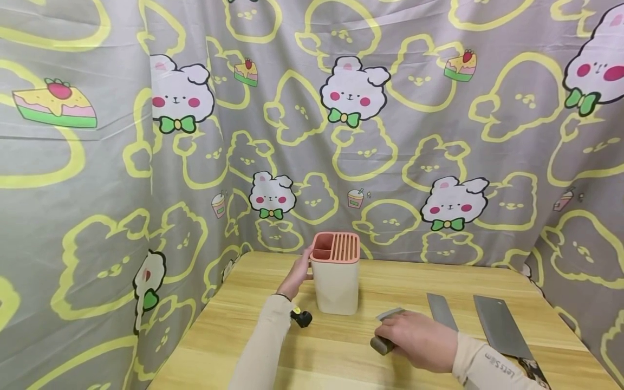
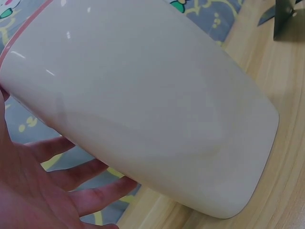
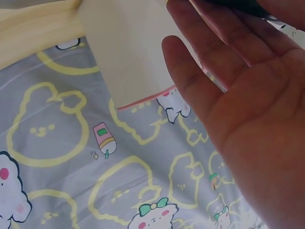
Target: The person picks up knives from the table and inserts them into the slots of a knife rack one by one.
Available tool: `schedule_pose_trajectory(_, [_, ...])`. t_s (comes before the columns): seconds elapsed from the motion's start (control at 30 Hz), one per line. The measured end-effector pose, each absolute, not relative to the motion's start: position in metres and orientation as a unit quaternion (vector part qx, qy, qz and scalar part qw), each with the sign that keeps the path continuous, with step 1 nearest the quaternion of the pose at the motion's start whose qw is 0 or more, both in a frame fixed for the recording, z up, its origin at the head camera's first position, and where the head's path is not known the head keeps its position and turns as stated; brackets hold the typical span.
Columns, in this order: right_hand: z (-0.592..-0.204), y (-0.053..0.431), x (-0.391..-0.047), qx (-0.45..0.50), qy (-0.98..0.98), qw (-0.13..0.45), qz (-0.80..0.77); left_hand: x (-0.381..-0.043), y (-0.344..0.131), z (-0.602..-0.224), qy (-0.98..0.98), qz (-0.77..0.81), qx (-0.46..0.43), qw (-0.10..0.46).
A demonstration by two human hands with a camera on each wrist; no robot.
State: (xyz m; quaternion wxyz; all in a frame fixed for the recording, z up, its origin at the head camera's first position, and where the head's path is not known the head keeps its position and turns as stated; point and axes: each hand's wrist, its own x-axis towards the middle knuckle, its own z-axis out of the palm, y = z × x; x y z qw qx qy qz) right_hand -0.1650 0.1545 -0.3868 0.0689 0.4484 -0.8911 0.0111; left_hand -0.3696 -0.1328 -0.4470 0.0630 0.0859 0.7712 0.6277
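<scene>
A cream knife block [image 1: 336,288] with a pink slotted top [image 1: 346,247] stands upright on the table. My left hand [image 1: 296,275] is at its left side; in the left wrist view the fingers [image 2: 102,193] are spread, with their tips right at the wall. To the right of the block, my right hand [image 1: 423,340] grips a knife by its dark handle [image 1: 382,345]. Part of that knife's blade [image 1: 390,313] shows beyond the knuckles. In the right wrist view the handle [image 3: 240,6] lies between thumb and fingers, mostly cut off by the frame's top.
On the wooden table [image 1: 234,325], a narrow blade [image 1: 442,311] and a broad cleaver [image 1: 502,325] lie right of my right hand. A small black and yellow item [image 1: 302,318] lies by my left wrist. Patterned cloth [image 1: 302,135] hangs behind and at both sides.
</scene>
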Motion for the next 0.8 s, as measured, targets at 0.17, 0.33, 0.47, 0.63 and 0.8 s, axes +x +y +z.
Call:
schedule_pose_trajectory(0.17, [-0.379, 0.155, -0.165, 0.444, -0.891, 0.085, 0.026, -0.37, -0.133, -0.446, 0.773, 0.626, 0.083, 0.063])
schedule_pose_trajectory(0.33, [-0.373, 0.157, -0.167, 0.442, -0.893, 0.082, 0.031, -0.369, -0.132, -0.444, 0.775, 0.623, 0.088, 0.06])
schedule_pose_trajectory(0.47, [-0.369, 0.16, -0.17, 0.447, -0.889, 0.088, 0.035, -0.368, -0.131, -0.444, 0.775, 0.624, 0.083, 0.059])
schedule_pose_trajectory(0.63, [-0.364, 0.165, -0.172, 0.448, -0.887, 0.101, 0.052, -0.366, -0.13, -0.444, 0.77, 0.63, 0.076, 0.058])
schedule_pose_trajectory(0.8, [-0.357, 0.169, -0.174, 0.443, -0.888, 0.107, 0.061, -0.365, -0.13, -0.444, 0.772, 0.627, 0.086, 0.057])
